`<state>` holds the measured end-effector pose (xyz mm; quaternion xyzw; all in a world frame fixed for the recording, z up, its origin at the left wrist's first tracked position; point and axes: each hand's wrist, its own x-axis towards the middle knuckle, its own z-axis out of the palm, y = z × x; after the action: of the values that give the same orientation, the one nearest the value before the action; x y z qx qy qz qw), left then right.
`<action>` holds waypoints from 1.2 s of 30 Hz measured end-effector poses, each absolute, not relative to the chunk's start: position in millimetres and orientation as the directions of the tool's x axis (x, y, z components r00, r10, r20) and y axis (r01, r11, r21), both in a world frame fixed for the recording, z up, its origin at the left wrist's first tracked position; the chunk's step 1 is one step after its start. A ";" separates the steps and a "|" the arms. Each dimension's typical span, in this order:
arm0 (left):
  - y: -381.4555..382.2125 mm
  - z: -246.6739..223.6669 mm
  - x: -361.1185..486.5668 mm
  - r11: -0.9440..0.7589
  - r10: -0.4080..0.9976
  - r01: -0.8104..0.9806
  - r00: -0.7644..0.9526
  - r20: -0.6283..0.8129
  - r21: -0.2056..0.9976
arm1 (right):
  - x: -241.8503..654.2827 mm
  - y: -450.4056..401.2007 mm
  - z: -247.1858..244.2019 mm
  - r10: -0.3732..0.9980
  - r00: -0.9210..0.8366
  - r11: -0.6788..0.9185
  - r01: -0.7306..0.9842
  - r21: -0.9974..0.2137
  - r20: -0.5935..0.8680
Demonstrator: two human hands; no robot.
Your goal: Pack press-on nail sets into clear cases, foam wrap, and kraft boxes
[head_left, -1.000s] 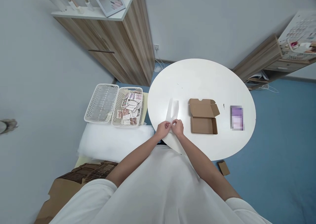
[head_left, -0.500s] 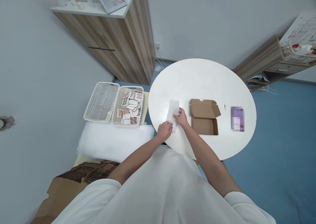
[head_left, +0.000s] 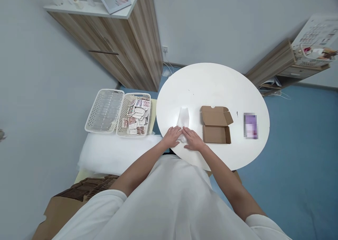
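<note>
A narrow white translucent packing sheet (head_left: pixel 183 116), foam or thin film, lies near the front left of the round white table (head_left: pixel 211 81). My left hand (head_left: pixel 171 137) rests on its near left side, fingers stretched out. From the other side my right hand (head_left: pixel 193 140) reaches over it, its fingers extended too and the fingertips of both hands nearly meeting. Between the palms the near end looks crumpled; whether something is inside cannot be made out. Right of my right hand stands an open brown cardboard box (head_left: pixel 217 125), lid flaps folded back.
A pixelated purple item (head_left: pixel 250 125) lies on the table's right. To the left are a white basket (head_left: pixel 118 129) of press-on nail cards, a basket (head_left: pixel 88 127) of clear plastic pieces, a white packing stack (head_left: pixel 113 153) and cardboard (head_left: pixel 58 211). A wooden cabinet (head_left: pixel 111 46) stands behind.
My right hand has moved nearer to me and flattened beside my left. Its thumb and fingers no longer grip the sheet's right edge, and the sheet's near end is now bunched.
</note>
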<state>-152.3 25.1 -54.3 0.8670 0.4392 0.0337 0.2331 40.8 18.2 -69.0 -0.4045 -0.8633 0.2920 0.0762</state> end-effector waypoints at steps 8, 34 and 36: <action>31.8 -44.4 -156.3 -0.115 0.851 0.671 0.447 -0.276 0.732 | 39.4 25.7 -62.3 0.853 -0.432 0.037 0.610 -0.791 -0.293; 34.2 -72.5 -142.7 0.302 0.924 0.593 0.012 -0.383 0.747 | -2.6 13.8 -74.0 0.932 0.165 -0.354 0.599 -0.718 -0.321; 33.1 -73.4 -141.7 0.386 0.902 0.480 -0.017 -0.432 0.788 | 0.1 18.2 -73.4 0.918 0.163 -0.392 0.514 -0.763 -0.362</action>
<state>-141.7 33.1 -73.4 0.5090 0.6787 0.2186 0.4822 0.1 18.2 -73.4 -0.7230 -0.4952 0.4161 0.2424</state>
